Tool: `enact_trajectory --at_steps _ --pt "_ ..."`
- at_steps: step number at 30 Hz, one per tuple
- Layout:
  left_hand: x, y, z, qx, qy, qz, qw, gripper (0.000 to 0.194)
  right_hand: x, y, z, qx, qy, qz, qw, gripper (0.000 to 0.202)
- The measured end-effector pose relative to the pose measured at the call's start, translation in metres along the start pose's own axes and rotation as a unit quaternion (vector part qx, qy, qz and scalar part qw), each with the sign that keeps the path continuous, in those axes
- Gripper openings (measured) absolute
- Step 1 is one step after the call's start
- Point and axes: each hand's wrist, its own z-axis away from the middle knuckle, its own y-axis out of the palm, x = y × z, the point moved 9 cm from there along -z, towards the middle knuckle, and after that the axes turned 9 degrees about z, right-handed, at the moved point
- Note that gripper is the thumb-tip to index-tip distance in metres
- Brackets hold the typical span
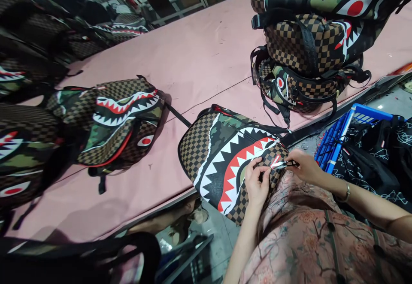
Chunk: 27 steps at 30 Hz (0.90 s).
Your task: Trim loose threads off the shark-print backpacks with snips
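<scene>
A brown checkered bag (209, 146) with a shark-mouth print and camouflage patches lies at the near edge of the pink table, partly over my lap. My left hand (257, 181) rests on its right part, thumb and finger pinched together; what they hold, if anything, is too small to make out. My right hand (299, 164) grips small scissors (283, 164), whose tips touch the bag beside a red and white tag (275, 161).
Similar bags (128, 121) lie on the pink table (199, 65) to the left. More bags (312, 48) are stacked at the back right. A blue basket (336, 140) with black printed items stands right. Part of another person's arm (161, 222) shows below the table edge.
</scene>
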Motion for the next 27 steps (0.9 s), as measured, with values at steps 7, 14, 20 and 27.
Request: enact_trajectory --at_steps 7,14,20,27 --pt "-0.011 -0.002 0.001 -0.007 0.047 -0.014 0.999 0.008 0.025 0.01 0.025 -0.02 0.072 0.104 0.992 0.014" --pt "-0.032 -0.001 0.004 -0.019 0.144 -0.095 0.985 0.006 0.043 0.025 0.02 0.033 0.057 0.208 0.976 0.015" --pt "-0.037 -0.004 0.006 -0.047 0.152 -0.084 0.984 0.006 0.049 0.026 0.021 0.021 0.029 0.195 0.98 0.011" --pt "-0.044 -0.002 0.017 0.071 0.122 0.076 0.987 0.012 0.011 -0.002 0.003 -0.009 0.073 -0.058 0.996 0.014"
